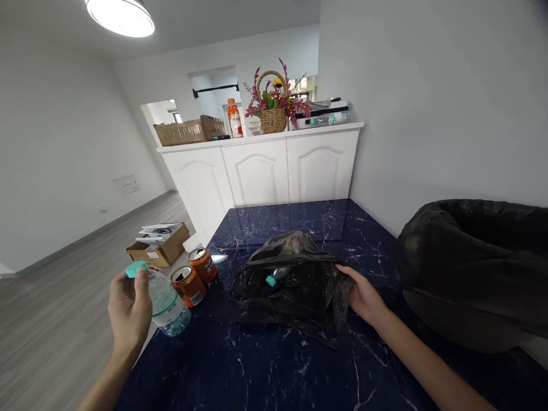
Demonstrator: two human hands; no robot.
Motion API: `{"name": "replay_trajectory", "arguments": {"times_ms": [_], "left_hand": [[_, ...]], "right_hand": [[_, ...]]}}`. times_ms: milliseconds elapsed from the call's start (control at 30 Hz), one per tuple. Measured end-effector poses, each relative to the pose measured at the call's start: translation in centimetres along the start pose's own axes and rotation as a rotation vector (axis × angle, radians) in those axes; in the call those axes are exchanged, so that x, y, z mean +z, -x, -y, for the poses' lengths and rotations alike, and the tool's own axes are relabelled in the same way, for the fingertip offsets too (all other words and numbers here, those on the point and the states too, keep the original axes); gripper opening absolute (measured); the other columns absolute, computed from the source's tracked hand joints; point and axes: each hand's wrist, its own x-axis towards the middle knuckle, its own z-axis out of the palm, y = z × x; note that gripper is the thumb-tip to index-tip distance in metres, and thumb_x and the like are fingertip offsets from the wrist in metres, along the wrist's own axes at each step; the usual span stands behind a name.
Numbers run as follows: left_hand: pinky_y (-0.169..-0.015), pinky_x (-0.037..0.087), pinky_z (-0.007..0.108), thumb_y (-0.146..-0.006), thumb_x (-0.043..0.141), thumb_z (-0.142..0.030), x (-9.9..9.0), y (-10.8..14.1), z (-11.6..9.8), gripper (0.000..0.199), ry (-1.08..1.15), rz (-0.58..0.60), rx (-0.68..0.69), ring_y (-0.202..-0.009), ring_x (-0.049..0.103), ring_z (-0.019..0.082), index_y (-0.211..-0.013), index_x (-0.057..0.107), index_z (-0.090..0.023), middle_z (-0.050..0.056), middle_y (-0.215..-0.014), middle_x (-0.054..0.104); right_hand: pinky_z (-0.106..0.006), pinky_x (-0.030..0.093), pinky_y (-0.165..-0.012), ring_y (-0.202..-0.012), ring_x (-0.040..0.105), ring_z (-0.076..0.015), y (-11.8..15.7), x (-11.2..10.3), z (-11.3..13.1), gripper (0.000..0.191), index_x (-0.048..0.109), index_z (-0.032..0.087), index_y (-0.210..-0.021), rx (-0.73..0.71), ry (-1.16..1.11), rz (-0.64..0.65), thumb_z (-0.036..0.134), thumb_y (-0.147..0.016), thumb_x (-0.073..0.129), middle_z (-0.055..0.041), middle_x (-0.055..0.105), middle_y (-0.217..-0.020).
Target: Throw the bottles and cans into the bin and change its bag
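My left hand is closed around the neck of a clear plastic bottle with a teal cap, tilted near the left edge of the table. Right beside that bottle, two orange soda cans stand upright with their tops showing. A black plastic bag lies on the table with its mouth facing me. Inside it, another bottle with a teal cap is partly visible. My right hand grips the bag's right rim between thumb and fingers; some of those fingers are hidden behind the plastic.
A bin lined with a black bag stands at the right. Beyond the dark blue marbled table is a white cabinet, topped by a flower basket, an orange-capped bottle and a crate. A cardboard box sits on the floor.
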Motion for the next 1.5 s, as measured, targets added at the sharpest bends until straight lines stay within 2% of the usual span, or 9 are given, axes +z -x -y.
{"name": "replay_trajectory", "arguments": {"times_ms": [333,467,567,633,767,933,1100,1233,1500], "left_hand": [[-0.121,0.043,0.061,-0.083,0.078,-0.062,0.2,2.0,-1.1,0.085,0.034,-0.043,0.089,-0.137,0.059,0.036,-0.145,0.043,-0.017,0.018,-0.141,0.059],[-0.119,0.041,0.066,-0.079,0.075,-0.051,-0.4,3.4,-2.6,0.074,-0.167,-0.245,0.365,-0.145,0.048,0.042,-0.137,0.043,-0.018,0.020,-0.150,0.046],[-0.108,0.049,0.067,-0.074,0.076,-0.043,-0.3,4.8,-4.4,0.058,-0.221,-0.337,0.652,-0.128,0.058,0.041,-0.119,0.046,-0.022,0.017,-0.130,0.052],[-0.096,0.057,0.057,-0.079,0.073,-0.031,0.4,6.2,-6.1,0.040,-0.183,-0.188,0.772,-0.109,0.065,0.034,-0.110,0.050,-0.024,0.012,-0.115,0.056],[-0.095,0.059,0.040,-0.098,0.057,-0.016,3.3,9.6,-9.1,0.033,-0.117,0.574,0.781,-0.110,0.068,0.024,-0.129,0.057,-0.027,0.009,-0.120,0.067],[-0.114,0.054,0.046,-0.109,0.049,-0.029,8.3,12.3,-9.5,0.037,-0.157,0.944,0.685,-0.135,0.061,0.027,-0.146,0.052,-0.028,0.010,-0.145,0.062],[-0.112,0.053,0.056,-0.110,0.045,-0.052,12.1,12.7,-8.2,0.047,-0.285,0.979,0.588,-0.140,0.056,0.035,-0.149,0.057,-0.027,0.015,-0.145,0.060],[-0.105,0.054,0.056,-0.111,0.037,-0.058,14.1,12.8,-7.7,0.053,-0.356,1.044,0.536,-0.123,0.062,0.034,-0.141,0.066,-0.025,0.015,-0.126,0.066],[-0.100,0.053,0.054,-0.107,0.052,-0.051,14.4,13.2,-8.2,0.037,-0.337,1.020,0.535,-0.115,0.061,0.033,-0.126,0.071,-0.026,0.012,-0.117,0.063]], "right_hand": [[-0.031,0.058,-0.072,-0.075,0.071,-0.0200,0.0,0.2,0.0,0.022,0.082,0.024,-0.078,0.007,-0.021,-0.002,0.035,-0.065,0.096,0.0017,0.080,-0.082],[-0.032,0.058,-0.072,-0.075,0.071,-0.0205,0.0,0.2,0.0,0.022,0.081,0.024,-0.077,0.007,-0.020,0.005,0.034,-0.065,0.097,0.0017,0.081,-0.082],[-0.032,0.058,-0.072,-0.076,0.072,-0.0209,-0.2,0.1,-0.1,0.022,0.081,0.024,-0.077,0.000,-0.022,0.009,0.035,-0.065,0.096,0.0017,0.081,-0.082],[-0.033,0.057,-0.073,-0.078,0.073,-0.0220,-0.2,0.1,-0.2,0.022,0.081,0.024,-0.078,-0.006,-0.021,0.012,0.035,-0.066,0.095,0.0012,0.081,-0.083],[-0.035,0.056,-0.076,-0.083,0.075,-0.0253,-0.2,0.0,-0.2,0.020,0.081,0.025,-0.081,-0.010,-0.012,0.016,0.035,-0.069,0.093,-0.0003,0.082,-0.085],[-0.035,0.057,-0.074,-0.083,0.075,-0.0264,-0.1,0.0,-0.1,0.020,0.081,0.026,-0.081,-0.009,-0.011,0.023,0.036,-0.069,0.094,-0.0010,0.082,-0.086],[-0.034,0.058,-0.074,-0.081,0.075,-0.0241,-0.2,0.1,-0.1,0.020,0.081,0.026,-0.080,-0.014,-0.024,0.032,0.036,-0.069,0.094,0.0009,0.082,-0.084],[-0.035,0.058,-0.077,-0.082,0.076,-0.0243,-0.4,0.2,-0.2,0.020,0.081,0.025,-0.080,-0.024,-0.031,0.045,0.036,-0.069,0.094,0.0011,0.082,-0.085],[-0.037,0.059,-0.080,-0.086,0.077,-0.0259,-0.4,0.2,0.0,0.019,0.082,0.026,-0.081,-0.028,-0.027,0.054,0.038,-0.071,0.092,0.0000,0.083,-0.088]]}}
